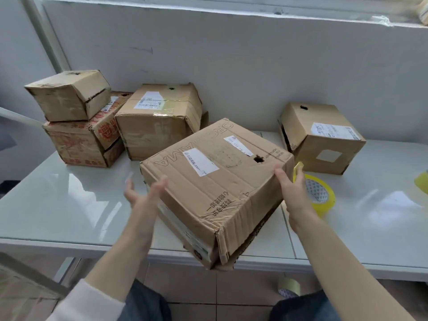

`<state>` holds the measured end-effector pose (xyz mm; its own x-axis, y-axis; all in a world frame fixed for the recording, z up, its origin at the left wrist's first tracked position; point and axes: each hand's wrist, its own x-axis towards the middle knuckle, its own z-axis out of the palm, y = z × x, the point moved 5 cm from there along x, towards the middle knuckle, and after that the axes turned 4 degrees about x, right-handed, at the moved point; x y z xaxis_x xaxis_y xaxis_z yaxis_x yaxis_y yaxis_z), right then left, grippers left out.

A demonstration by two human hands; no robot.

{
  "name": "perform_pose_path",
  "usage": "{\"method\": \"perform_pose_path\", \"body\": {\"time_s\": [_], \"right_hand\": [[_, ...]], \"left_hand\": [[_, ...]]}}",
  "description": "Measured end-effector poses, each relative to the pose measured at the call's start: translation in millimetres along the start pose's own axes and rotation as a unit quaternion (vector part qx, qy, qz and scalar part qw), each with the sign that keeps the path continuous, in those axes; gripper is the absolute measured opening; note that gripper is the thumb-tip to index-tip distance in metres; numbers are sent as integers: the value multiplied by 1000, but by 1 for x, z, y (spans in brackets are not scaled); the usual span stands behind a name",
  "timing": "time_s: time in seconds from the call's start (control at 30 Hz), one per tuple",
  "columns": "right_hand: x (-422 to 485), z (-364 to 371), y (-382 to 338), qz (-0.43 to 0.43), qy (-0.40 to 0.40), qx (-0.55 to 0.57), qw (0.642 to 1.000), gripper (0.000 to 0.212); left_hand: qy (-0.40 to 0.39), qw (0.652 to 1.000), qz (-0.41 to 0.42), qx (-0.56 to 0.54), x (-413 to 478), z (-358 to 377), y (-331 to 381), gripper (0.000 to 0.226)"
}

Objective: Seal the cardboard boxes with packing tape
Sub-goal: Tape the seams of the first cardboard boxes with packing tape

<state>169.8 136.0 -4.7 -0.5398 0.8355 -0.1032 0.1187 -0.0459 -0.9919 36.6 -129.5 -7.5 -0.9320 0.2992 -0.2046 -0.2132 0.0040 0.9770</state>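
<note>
- Head view: my left hand [141, 193] and right hand [293, 191] are both spread wide, flanking the big cardboard box [215, 181]; neither grips it.
- Near box corner overhangs the table [69, 200] edge; I judge it should slide inward before taping.
- Yellow tape roll [320, 193] sits just behind my right hand.
- Beyond: stacked boxes [78, 121] far left, lone box [322, 137] far right; open tabletop left of my left hand.

**A bare packing corner**

This looks like a makeshift parcel-packing spot, not a home room. Worn cardboard boxes [159, 119] with shipping labels crowd a plain white table [69, 200] pushed against a scuffed white wall [231, 66]. Rolls of yellow tape [320, 195] lie about, one on the tiled floor [192, 288].
</note>
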Motion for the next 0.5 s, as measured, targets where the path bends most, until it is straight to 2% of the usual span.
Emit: {"method": "perform_pose_path", "body": {"time_s": [0.07, 0.13, 0.17, 0.27, 0.37, 0.5], "right_hand": [[-12, 13, 6, 41, -40, 52, 997, 76], [-15, 22, 5, 61, -55, 89, 993, 76], [-13, 24, 4, 66, -60, 98, 991, 74], [-5, 25, -2, 78, -98, 94, 988, 57], [-1, 27, -7, 78, -146, 69, 984, 38], [10, 33, -15, 77, -190, 62, 977, 44]], "left_hand": [[21, 998, 49, 28, 22, -12, 13, 85], [-25, 995, 67, 67, 34, -16, 18, 47], [-34, 993, 70, 88, 34, -18, 17, 39], [-51, 982, 86, 163, 16, -30, 9, 48], [-96, 971, 88, 201, -4, -38, 1, 41], [-184, 955, 62, 224, -14, -33, 6, 37]]}}
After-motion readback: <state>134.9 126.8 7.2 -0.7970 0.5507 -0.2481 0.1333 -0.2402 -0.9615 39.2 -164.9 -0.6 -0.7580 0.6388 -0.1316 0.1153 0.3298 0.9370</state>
